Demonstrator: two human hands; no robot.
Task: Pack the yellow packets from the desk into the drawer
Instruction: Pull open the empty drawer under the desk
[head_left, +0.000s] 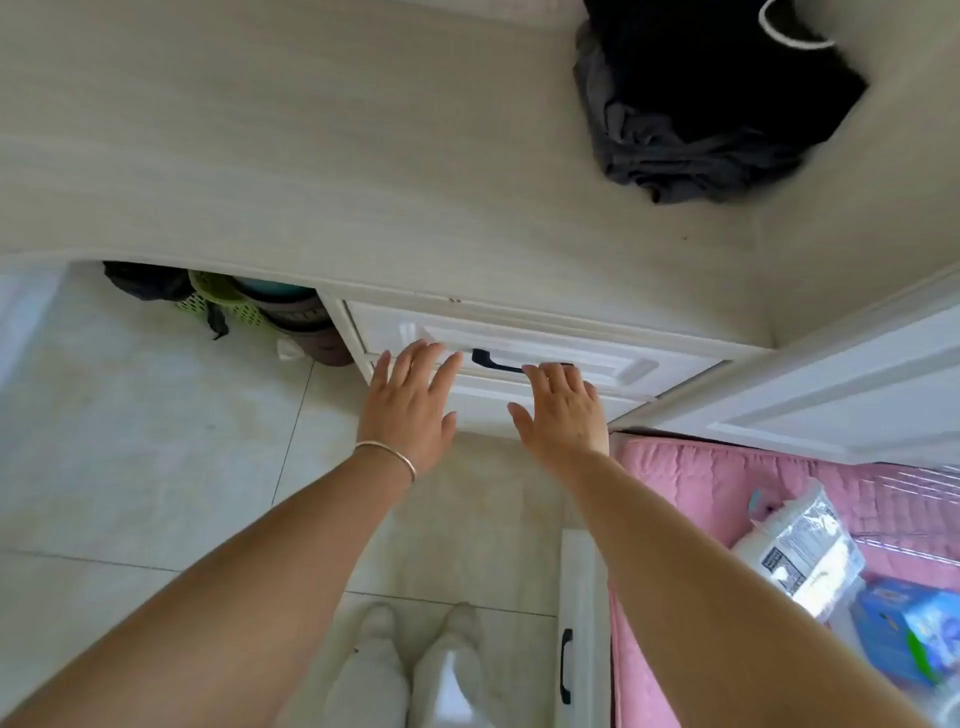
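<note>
Both my hands are flat against the white drawer (545, 358) under the desk (311, 156), which sits shut in its frame. My left hand (410, 402) is spread wide, fingers splayed and holding nothing, its fingertips on the drawer front just left of the black handle (493, 362). A thin bangle (388, 453) circles that wrist. My right hand (563, 410) is likewise unclenched and empty, its fingers laid over the right end of the handle; I cannot tell whether they curl behind it or only rest on it. The 2 hands are near each other but apart, with the handle's left part showing between them.

I see no yellow packets on the desk or anywhere else here; whatever the shut drawer holds is hidden. A heap of dark cloth (711, 104) lies at the far right of the desk.

Under the desk to the left, a green basket (218, 299) stands beside some dark, blurred things. At lower right, another white drawer front with 1 black handle (566, 665) stands beside a pink quilted cover (691, 478), on which lie a clear plastic bag (800, 545) and a blue box (904, 629). My pale trouser legs (415, 675) show below, over the light tiled floor (130, 441).
</note>
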